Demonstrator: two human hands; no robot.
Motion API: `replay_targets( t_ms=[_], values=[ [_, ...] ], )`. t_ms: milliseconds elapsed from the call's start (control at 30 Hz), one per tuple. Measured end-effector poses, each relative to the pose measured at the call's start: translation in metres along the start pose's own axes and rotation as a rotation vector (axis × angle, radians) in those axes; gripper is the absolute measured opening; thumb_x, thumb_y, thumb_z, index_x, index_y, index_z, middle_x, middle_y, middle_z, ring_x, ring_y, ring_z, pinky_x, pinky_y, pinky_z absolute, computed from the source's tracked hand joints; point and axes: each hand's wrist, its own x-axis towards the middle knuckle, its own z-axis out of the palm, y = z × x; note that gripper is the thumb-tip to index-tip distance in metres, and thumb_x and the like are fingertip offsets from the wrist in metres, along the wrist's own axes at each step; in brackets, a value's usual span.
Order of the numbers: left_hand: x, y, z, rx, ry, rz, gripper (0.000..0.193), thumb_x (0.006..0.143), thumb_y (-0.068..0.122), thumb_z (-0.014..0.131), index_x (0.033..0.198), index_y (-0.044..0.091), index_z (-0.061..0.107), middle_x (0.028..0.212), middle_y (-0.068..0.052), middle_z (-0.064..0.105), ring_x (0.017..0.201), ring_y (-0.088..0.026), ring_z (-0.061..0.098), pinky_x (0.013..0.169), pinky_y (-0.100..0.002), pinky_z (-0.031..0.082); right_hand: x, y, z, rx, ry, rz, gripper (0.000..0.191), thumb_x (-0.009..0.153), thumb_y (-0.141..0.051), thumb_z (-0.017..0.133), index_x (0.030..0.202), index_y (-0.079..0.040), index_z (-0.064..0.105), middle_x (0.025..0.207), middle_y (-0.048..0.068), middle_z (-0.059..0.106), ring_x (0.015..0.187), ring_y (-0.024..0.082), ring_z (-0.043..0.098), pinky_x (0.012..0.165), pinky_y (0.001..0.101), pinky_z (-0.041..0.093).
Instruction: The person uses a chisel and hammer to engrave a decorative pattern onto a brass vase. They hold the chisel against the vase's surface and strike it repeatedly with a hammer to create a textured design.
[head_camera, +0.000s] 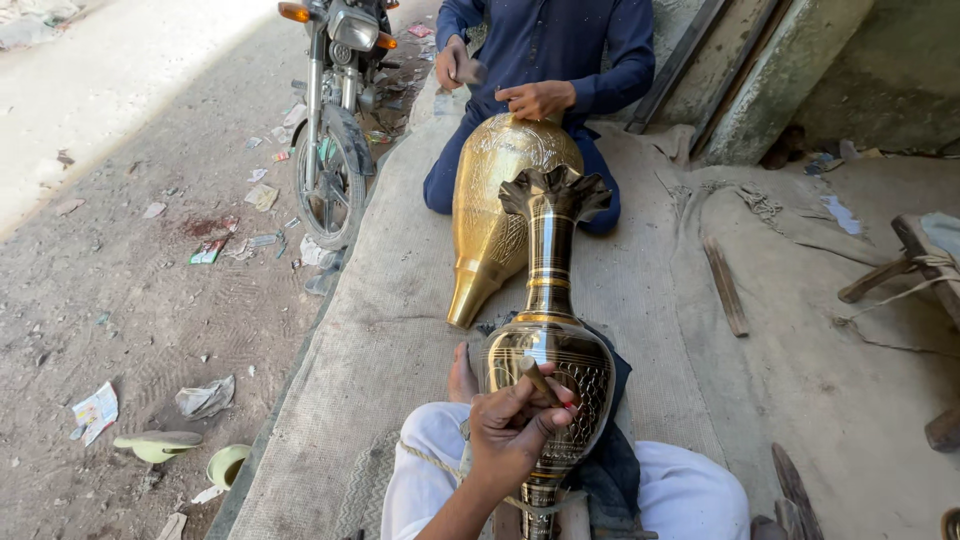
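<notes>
One hand (515, 430) shows at the bottom of the head view, fingers curled tight around a short chisel-like tool (541, 381) whose tip rests against the belly of a dark, engraved brass vase (549, 350). Which of the person's hands it is cannot be told for certain; it comes in from the lower left, and no second hand of the wearer is in view. The vase lies along the wearer's lap, its base hidden between white-trousered knees (690, 490), its slim banded neck pointing away and ending in a flared, scalloped mouth (555, 192). A dark cloth (608, 460) cushions it underneath, and a bare foot (461, 375) sits just beside its left flank.

Beyond the mouth lies a second vase (495, 215), bright gold and unblackened, tilted with its narrow end toward the wearer. A co-worker in dark blue clothing (560, 40) sits behind it, one hand (537, 98) resting on its rounded top, the other (455, 65) gripping a small hammer-like tool. Whether either vase holds anything cannot be seen.

Both people sit on a coarse woven mat (390, 330). A parked motorcycle (335, 110) stands to the left on littered dirt, where a pale green bowl (226, 465) lies near the mat's edge. A wooden stick (725, 285) lies on the ground to the right.
</notes>
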Motion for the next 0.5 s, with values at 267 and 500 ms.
replay_targets(
  t_ms=[267,500],
  values=[
    [0.003,0.0,0.002,-0.045,0.042,-0.033,0.051,0.088,-0.015,0.072,0.137,-0.005,0.062,0.105,-0.013,0.076,0.093,-0.018,0.076,0.088,-0.033,0.064,-0.104,0.055,0.002,-0.749,-0.261,0.109,0.081,0.095,-0.067,0.049,0.144,-0.003,0.044,0.143,0.025,0.054,0.138,0.039,0.052,0.118,0.0504,0.039],
    [0.001,0.002,0.002,-0.022,0.055,-0.034,0.052,0.087,-0.015,0.073,0.136,-0.005,0.063,0.104,-0.012,0.076,0.094,-0.018,0.076,0.088,-0.032,0.063,-0.243,0.11,-0.002,-0.727,-0.294,0.226,0.104,0.093,-0.072,0.044,0.155,0.009,0.022,0.151,0.04,0.035,0.141,0.052,0.041,0.114,0.0534,0.039]
  ],
)
